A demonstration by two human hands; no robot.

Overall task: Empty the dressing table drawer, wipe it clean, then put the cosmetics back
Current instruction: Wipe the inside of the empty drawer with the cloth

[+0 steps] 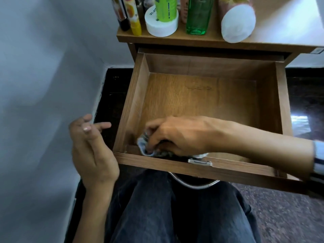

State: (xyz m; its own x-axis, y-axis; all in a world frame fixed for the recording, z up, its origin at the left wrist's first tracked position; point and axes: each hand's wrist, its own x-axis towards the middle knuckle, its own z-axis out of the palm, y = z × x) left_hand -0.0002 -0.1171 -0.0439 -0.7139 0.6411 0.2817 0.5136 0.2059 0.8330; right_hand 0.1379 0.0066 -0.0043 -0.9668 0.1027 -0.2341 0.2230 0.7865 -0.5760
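- Drawer (201, 95) emptied — my right hand (177, 135) grips the cloth (144, 146) in its near-left corner; left hand (91, 148) idle, fingers relaxed.
- Risk: cloth snagging the lock (199, 162) — corner dust missed.

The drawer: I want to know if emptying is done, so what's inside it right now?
Inside the drawer only the right hand shows, gripping a grey cloth at the front left corner. The wooden floor is otherwise bare; the patch under hand and cloth is hidden.

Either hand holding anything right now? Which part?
Right hand grips a bunched grey cloth from above, pressed into the drawer's near-left corner. Left hand holds nothing, fingers relaxed, outside the drawer.
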